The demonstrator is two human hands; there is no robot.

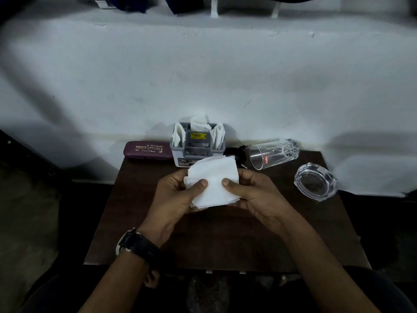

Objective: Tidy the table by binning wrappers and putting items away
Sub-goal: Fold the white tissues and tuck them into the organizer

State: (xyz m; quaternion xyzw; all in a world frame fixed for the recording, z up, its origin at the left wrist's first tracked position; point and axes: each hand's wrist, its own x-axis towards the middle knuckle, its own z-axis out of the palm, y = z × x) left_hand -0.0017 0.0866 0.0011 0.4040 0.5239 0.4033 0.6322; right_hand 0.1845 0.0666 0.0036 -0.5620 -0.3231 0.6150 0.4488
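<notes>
Spectacles case (147, 150), maroon with gold lettering, is lying at the far left corner of the dark bench (203, 236). Just right of it a grey organiser (197, 146) is standing against the wall, holding folded white papers in its compartments. In front of it the left grip (176, 195), a black watch (135, 243) sitting on its wrist, is pinching the left side of a white tissue (214, 172) between thumb and fingers, over the middle of the bench. The right grip (255, 193) is pinching the tissue's right side the same way. A small black object (235, 152), too dark to identify, is lying behind the tissue. Farther right a clear tumbler (274, 153) is lying on its side, mouth facing left, and a glass ashtray (316, 181) is sitting at the bench's right edge.
</notes>
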